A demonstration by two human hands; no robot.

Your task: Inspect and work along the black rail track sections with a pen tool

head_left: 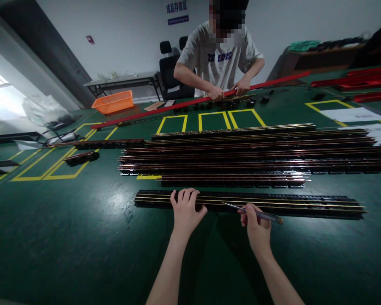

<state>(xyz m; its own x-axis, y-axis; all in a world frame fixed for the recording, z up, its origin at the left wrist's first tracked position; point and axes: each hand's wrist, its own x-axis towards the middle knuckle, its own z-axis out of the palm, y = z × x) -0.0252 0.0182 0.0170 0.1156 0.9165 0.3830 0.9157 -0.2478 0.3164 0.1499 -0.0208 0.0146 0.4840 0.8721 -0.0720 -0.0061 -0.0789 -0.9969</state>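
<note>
A long black strip (pixel 273 201) with thin brass-coloured rods along it lies on the green table in front of me. My left hand (pixel 186 209) grips its left half, fingers curled over the far side and thumb near the close edge. In my right hand (pixel 256 226) is a slim pointed tool (pixel 263 216) with a shiny metal shaft and a brownish handle end. The tool's tip points left and meets the strip near its middle, between my hands. Whether the tip touches a rod is too small to tell.
Beyond the strip lie several similar strips (pixel 222 165) with coppery rods. Across the table, a person (pixel 220 59) holds a long red bar (pixel 165 104). An orange basket (pixel 112 102) stands at the far left. A short black piece (pixel 81 157) and yellow tape outlines (pixel 63 176) are on the left.
</note>
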